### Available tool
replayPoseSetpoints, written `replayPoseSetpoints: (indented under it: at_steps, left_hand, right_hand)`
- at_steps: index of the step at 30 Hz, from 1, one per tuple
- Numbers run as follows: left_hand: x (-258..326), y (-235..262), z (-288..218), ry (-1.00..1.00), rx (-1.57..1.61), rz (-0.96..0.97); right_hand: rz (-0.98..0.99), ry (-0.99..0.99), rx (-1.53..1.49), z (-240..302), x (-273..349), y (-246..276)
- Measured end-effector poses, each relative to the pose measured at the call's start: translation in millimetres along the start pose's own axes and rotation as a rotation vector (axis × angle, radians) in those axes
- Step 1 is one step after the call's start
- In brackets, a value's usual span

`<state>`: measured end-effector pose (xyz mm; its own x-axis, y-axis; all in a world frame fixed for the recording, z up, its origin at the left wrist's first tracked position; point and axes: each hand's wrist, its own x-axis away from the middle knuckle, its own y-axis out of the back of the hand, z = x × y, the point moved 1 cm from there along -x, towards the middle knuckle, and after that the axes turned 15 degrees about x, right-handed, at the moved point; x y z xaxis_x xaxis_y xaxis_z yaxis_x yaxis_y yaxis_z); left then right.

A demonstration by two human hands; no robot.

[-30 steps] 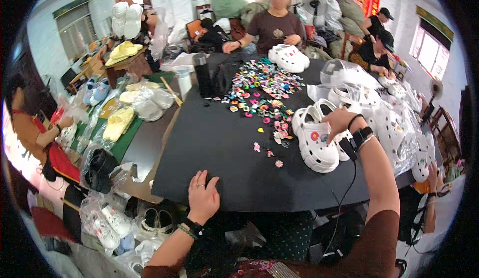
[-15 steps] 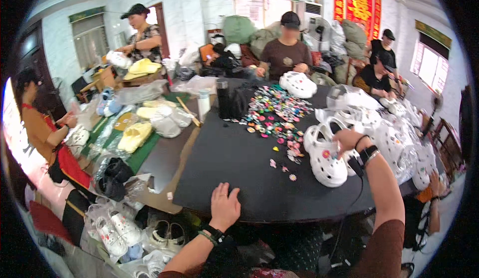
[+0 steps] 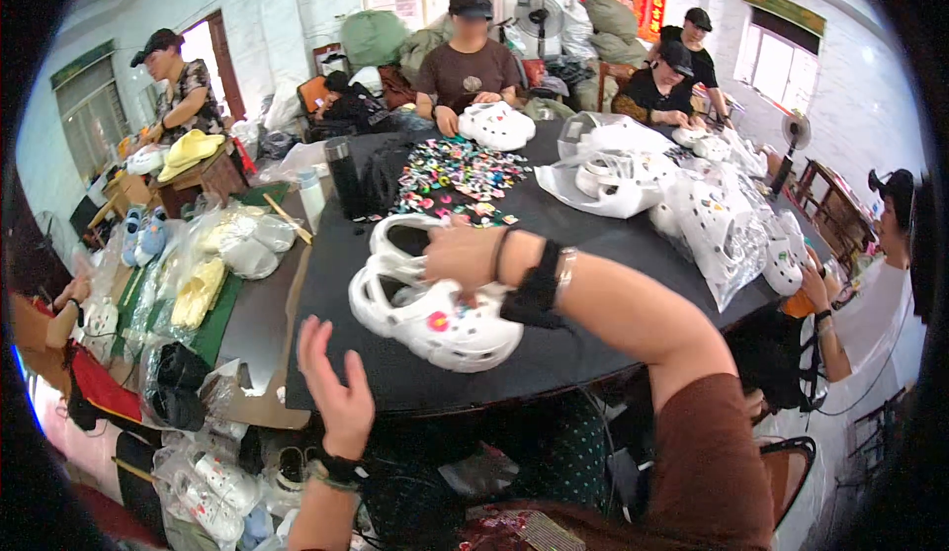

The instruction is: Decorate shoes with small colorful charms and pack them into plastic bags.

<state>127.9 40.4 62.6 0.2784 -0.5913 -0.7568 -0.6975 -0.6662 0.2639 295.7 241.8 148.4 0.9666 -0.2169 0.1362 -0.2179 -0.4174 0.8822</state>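
Note:
A pair of white clogs (image 3: 484, 332) with a pink and yellow flower charm on one upper is close in front of me, over the black table. My right hand (image 3: 463, 254) is closed on the pair from above; its fingertips are partly hidden and somewhat blurred. Just left of the clogs, at the table's near edge, my left hand (image 3: 339, 383) is raised with its fingers apart, holding nothing. Beyond the clogs spreads a heap of small colourful shoe charms (image 3: 465, 168).
A person opposite touches another white clog (image 3: 496, 126). Bagged white clogs (image 3: 707, 225) crowd the table's right side. A black bottle (image 3: 343, 180) and a white bottle (image 3: 310, 198) stand at the left. Yellow clogs (image 3: 201, 292) lie on a neighbouring table; other people work around.
My right hand has brought the white clogs leftward and tipped them sideways. My left hand has lifted off the table and spread its fingers. The view has turned to the right.

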Motion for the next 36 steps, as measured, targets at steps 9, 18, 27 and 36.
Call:
replayPoseSetpoints:
  at_steps: [9, 18, 27, 36]
  left_hand:
    - [-102.9, 16.2, 70.4, 0.088, 0.114, 0.084]
    - [-130.5, 173.0, 107.7, 0.099, 0.137, -0.418]
    - [-36.7, 52.0, 20.0, 0.227, -0.011, 0.214]
    - [-33.1, -35.4, 28.6, 0.275, 0.087, 0.511]
  right_hand:
    - [-0.123, 0.053, -0.275, -12.7, -40.8, -31.9]
    - [-0.776, -1.139, -0.645, -78.4, 229.8, -16.9]
    - [-0.602, -0.673, -0.465, 112.1, 192.4, -94.3]
    - [-0.370, -0.406, -1.144, 184.1, 82.0, -85.8]
